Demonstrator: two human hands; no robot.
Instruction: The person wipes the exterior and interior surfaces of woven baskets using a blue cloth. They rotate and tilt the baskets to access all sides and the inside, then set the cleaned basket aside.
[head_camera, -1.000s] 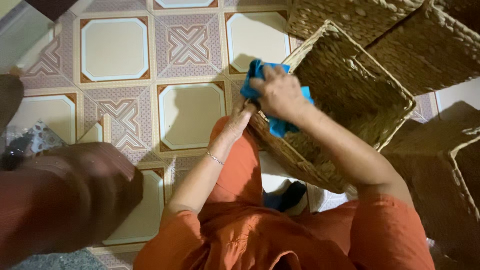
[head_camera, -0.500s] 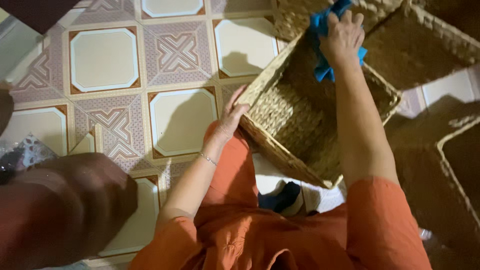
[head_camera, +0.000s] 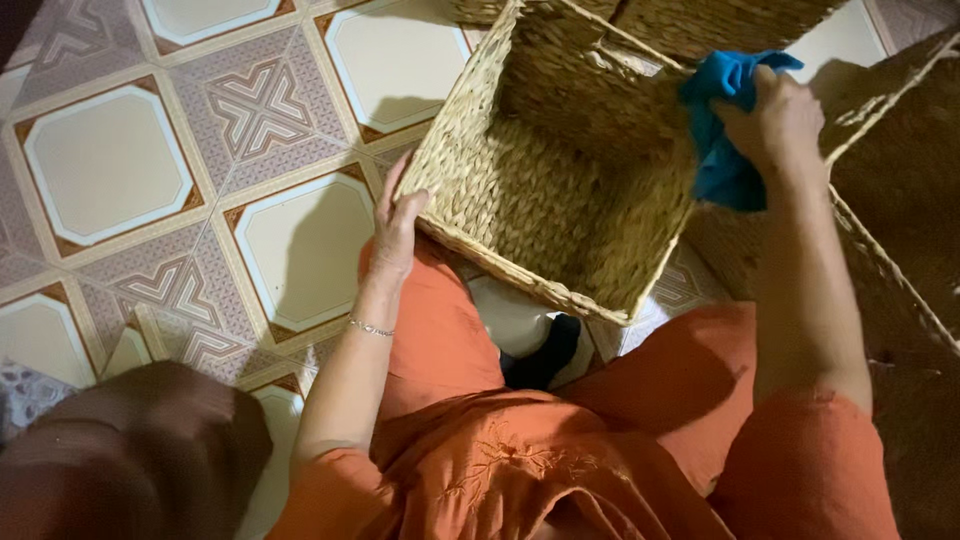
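A square woven straw basket rests tilted against my knees, its open side toward me. My left hand grips its near left rim, fingers on the outside wall. My right hand is shut on a crumpled blue cloth and presses it against the basket's far right rim. A thin bracelet circles my left wrist. My orange clothing fills the lower part of the view.
More woven baskets stand at the right and along the top edge. Patterned floor tiles spread to the left. A dark brown rounded object sits at the lower left. A dark shoe shows between my knees.
My right hand has carried the blue cloth from the basket's left rim across to its far right rim. The basket now sits larger and more centred in view. My left hand keeps its hold.
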